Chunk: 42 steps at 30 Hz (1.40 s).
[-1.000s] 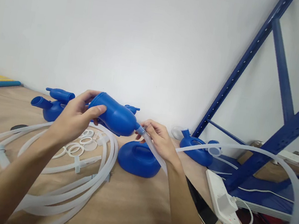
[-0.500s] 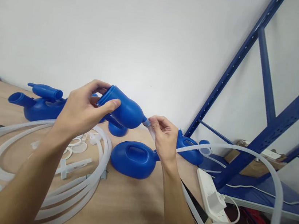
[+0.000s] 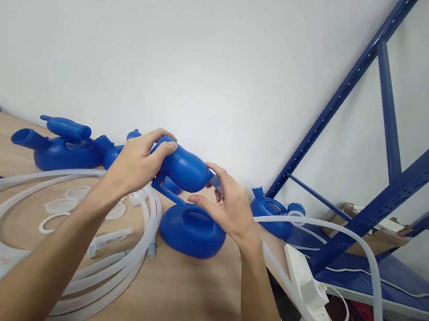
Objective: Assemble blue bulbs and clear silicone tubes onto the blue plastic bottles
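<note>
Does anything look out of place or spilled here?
Nothing looks spilled or broken. Slightly odd: a phone and a power strip sit near the right edge of the table, beside tubing, seemingly unrelated to the blue containers.

From here I make out a workshop, by its metal rack [image 3: 428, 161] and the tubing [image 3: 157, 216] across its tabletop [image 3: 184, 296].

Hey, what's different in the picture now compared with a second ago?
The right hand has opened its pinch by the gray connector; its thumb is now spread away from the fingers. The blue cup has shifted right relative to the blue bottle below, and the view has moved slightly. The left hand still grips the cup's wide end; the bottle remains on the table.
</note>
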Motion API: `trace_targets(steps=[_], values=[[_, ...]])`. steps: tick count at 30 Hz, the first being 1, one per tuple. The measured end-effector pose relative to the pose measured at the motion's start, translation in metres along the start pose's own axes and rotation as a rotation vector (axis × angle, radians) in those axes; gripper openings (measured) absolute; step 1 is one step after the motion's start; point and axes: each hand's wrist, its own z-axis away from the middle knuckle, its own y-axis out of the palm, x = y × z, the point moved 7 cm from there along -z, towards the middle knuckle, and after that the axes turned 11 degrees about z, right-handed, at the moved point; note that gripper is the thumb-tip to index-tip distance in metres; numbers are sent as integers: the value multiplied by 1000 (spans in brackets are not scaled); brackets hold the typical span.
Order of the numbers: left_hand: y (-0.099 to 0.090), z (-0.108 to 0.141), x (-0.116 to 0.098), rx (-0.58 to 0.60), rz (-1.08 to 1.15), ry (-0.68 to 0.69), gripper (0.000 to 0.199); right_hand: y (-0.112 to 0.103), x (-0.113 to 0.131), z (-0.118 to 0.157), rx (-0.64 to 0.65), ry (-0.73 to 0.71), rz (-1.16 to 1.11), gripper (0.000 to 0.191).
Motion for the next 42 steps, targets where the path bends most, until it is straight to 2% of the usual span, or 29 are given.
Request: trace_targets(steps=[3, 6, 10, 17, 20, 24, 27, 33, 38, 42], values=[[5, 0, 0, 0, -12, 38, 36, 1, 3, 1, -22, -13, -76, 56], [3, 0, -1, -116, 6, 132, 39, 0, 2, 3, -102, 59, -176, 51], [1, 3, 4, -276, 91, 220, 34, 2, -1, 4, -177, 158, -185, 37], [4, 1, 18, -351, 196, 156, 34, -2, -6, 2, -252, 229, -111, 31], [8, 0, 22, -349, 243, 118, 35, -7, -6, 0, -274, 207, -49, 40], [8, 1, 24, -365, 274, 105, 31, -10, -11, 0, -293, 203, 24, 64], [7, 1, 23, -347, 289, 95, 30, -10, -13, -2, -296, 192, 81, 73], [7, -4, 20, -312, 267, 90, 33, -9, -12, -4, -345, 123, 191, 81], [16, -9, 29, -259, 334, 7, 36, -9, -14, -4, -375, 86, 216, 83], [19, -11, 25, -192, 250, 86, 34, -9, -21, -5, -309, 44, 125, 78]])
